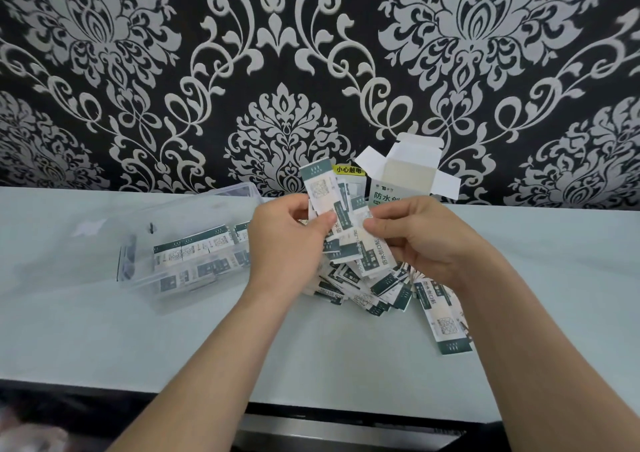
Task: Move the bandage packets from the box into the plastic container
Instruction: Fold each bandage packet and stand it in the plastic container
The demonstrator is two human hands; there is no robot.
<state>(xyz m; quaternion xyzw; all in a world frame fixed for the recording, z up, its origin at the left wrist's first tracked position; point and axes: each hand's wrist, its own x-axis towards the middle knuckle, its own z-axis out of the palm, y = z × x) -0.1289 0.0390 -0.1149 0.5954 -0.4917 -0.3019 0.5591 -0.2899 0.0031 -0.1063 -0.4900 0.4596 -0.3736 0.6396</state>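
A: Grip? Both hands pinch a fanned bunch of bandage packets (341, 223): left hand (287, 240) by thumb and fingers, right hand (419, 240) at the bunch's right edge.

B: Near to far? A loose pile of packets (374, 292) on the table (104, 347) under the hands; left, the clear plastic container (183, 244), partly filled; behind, the opened box (408, 178).

A: Handling? Probably light, thin, slippery; best squared up and pinched mid-length.

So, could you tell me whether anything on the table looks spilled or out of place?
Yes. A loose pile of packets lies scattered on the table beside the plastic container, and one stray packet lies apart to the right. The box stands open.
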